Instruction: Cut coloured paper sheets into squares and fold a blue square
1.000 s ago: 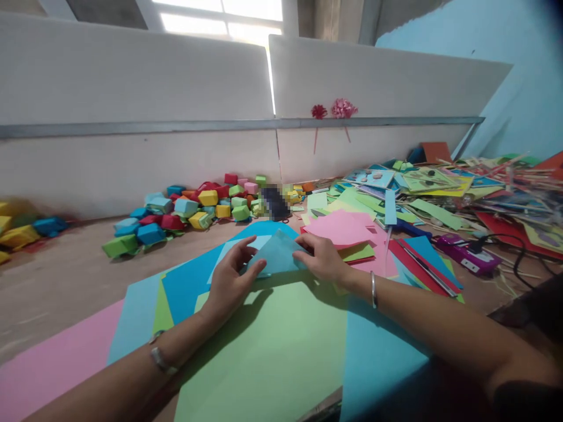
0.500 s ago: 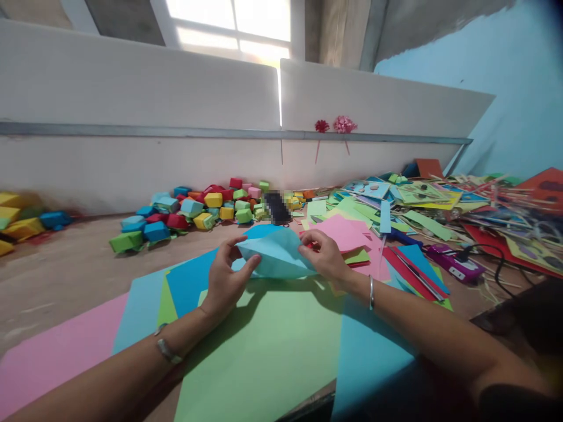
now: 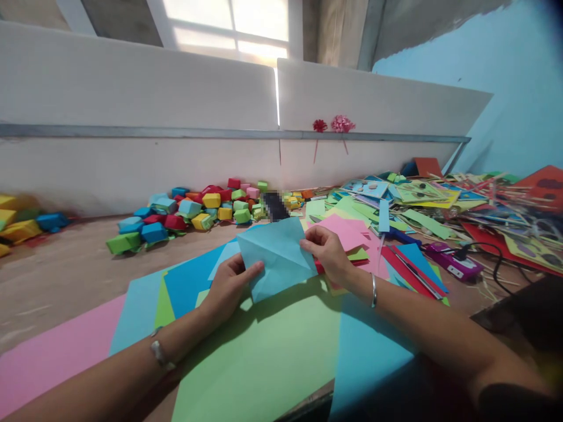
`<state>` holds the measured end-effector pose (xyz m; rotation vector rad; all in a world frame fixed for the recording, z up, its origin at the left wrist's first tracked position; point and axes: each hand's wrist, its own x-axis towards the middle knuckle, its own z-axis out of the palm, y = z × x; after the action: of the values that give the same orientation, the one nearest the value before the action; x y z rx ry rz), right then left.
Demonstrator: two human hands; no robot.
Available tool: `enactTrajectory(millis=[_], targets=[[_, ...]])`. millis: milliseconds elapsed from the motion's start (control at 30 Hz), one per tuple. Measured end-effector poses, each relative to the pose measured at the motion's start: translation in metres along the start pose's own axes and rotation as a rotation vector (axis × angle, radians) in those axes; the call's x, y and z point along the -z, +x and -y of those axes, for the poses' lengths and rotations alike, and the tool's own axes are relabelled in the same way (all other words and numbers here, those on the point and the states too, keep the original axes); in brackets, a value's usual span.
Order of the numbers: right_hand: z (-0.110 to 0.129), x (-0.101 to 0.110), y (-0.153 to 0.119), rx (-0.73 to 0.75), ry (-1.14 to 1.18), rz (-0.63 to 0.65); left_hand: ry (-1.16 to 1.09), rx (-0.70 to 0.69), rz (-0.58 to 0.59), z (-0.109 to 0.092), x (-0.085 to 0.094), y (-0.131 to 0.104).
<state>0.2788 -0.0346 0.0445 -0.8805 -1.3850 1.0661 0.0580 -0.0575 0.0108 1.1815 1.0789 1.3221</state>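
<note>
A light blue square of paper (image 3: 279, 261) with crease lines is held up above the sheets. My left hand (image 3: 233, 284) grips its left side, thumb on the front face and fingers behind. The right side is pinched near its edge by my right hand (image 3: 325, 249). Beneath the paper lies a large light green sheet (image 3: 264, 351), with a light blue sheet (image 3: 369, 357) to its right. Blue sheets (image 3: 193, 281) and a pink sheet (image 3: 65, 334) spread out to the left.
Colourful folded paper blocks (image 3: 189, 208) are piled along the white panel. A blurred dark object (image 3: 275, 206) stands behind the paper. On the right are cut paper pieces (image 3: 343, 231), a purple power strip (image 3: 455, 262) with a cable, and heaped cards (image 3: 422, 192).
The light blue paper has opened out and turned flatter toward the camera, its lower corner now hanging down. My left hand has moved slightly down, still holding it.
</note>
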Motion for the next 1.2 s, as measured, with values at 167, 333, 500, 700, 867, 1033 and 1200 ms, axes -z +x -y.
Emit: enactTrajectory(millis=[167, 333, 500, 700, 867, 1033, 1200], targets=[[0.006, -0.002, -0.006, -0.244, 0.086, 0.264, -0.082, 0.033, -0.017, -0.004, -0.001, -0.001], [0.004, 0.0, -0.006, -0.291, 0.154, 0.295, -0.125, 0.08, -0.03, -0.011, -0.006, -0.002], [-0.004, 0.001, -0.001, -0.312, 0.225, 0.213, -0.132, 0.098, -0.088, -0.016, -0.009, -0.002], [0.0, -0.001, -0.001, -0.419, 0.287, 0.126, -0.011, 0.023, -0.134, -0.014, -0.004, -0.001], [0.004, -0.001, 0.001, -0.479, 0.29, 0.023, 0.16, -0.165, -0.146, -0.005, 0.004, 0.005], [0.0, 0.0, 0.007, -0.499, 0.307, -0.018, 0.374, -0.457, -0.106, -0.016, 0.012, -0.006], [0.002, -0.003, 0.005, -0.511, 0.335, 0.008, 1.106, -1.277, -0.034, -0.02, 0.007, -0.013]])
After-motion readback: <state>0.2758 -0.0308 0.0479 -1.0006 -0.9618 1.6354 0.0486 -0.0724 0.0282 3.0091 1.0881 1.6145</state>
